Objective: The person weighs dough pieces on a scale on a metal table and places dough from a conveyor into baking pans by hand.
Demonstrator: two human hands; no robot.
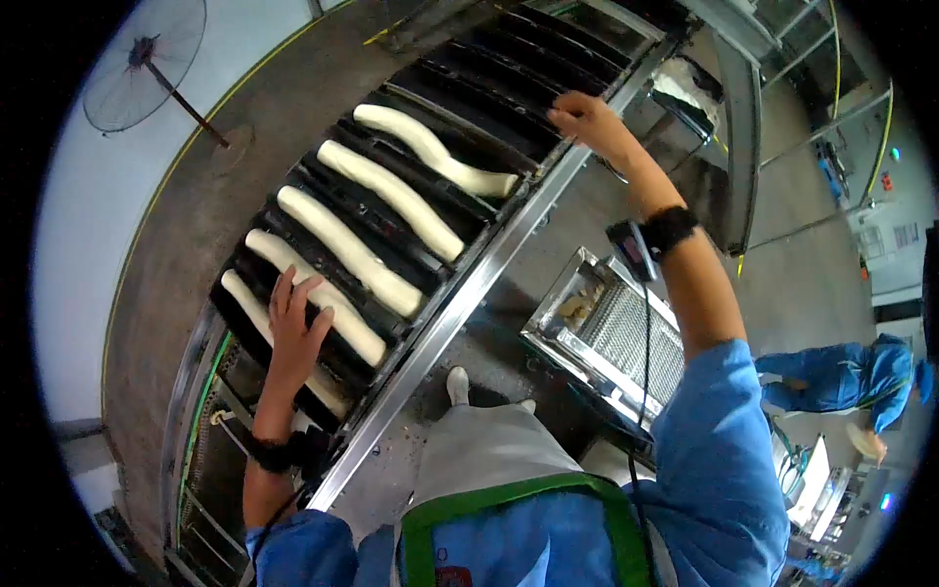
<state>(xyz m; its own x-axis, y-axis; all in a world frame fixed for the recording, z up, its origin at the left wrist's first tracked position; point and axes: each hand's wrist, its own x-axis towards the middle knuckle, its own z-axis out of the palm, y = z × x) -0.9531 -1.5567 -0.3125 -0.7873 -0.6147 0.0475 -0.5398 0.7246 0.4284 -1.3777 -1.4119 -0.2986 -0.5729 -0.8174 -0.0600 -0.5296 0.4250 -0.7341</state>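
Several long white dough rolls lie in separate black trays on a slanting conveyor (469, 264). My left hand (299, 318) rests with spread fingers on the lower left rolls, touching one dough roll (342, 318) and partly covering the roll (247, 301) beside it. My right hand (584, 119) is over the conveyor's right edge, beyond the farthest roll (421, 142), near bare black trays (499, 83). Its fingers are bent together, and whatever they may hold is too small to make out. Both wrists wear black bands.
A metal bin with a perforated surface (626, 333) stands right of the conveyor. A round fan (145, 54) is at the upper left. Metal railings (827, 127) stand at the upper right. A co-worker in blue (841, 377) is at the far right.
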